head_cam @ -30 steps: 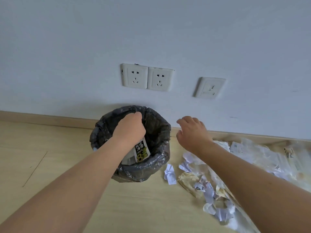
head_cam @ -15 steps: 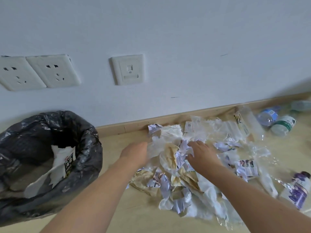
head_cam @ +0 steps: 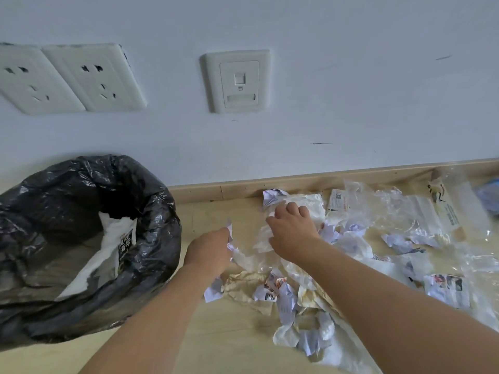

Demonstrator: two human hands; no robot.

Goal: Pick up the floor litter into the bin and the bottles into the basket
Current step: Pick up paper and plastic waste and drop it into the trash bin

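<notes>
Floor litter (head_cam: 318, 268): crumpled white, stained and clear scraps, left hand (head_cam: 209, 252) grip clamped on a scrap (head_cam: 229, 233), right hand (head_cam: 290, 238) grip unclear.

bin (head_cam: 151, 201): 1 | hands: 2 | wall plates: 3 | litter pile (head_cam: 337, 255): 1

Black-lined bin (head_cam: 151, 211) holding white paper, crumpled litter (head_cam: 310, 298) strewn beside it

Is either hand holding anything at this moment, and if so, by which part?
The left hand pinches a crumpled paper scrap by its lower end. The right hand presses on crumpled white paper; a closed grip cannot be told.
</notes>
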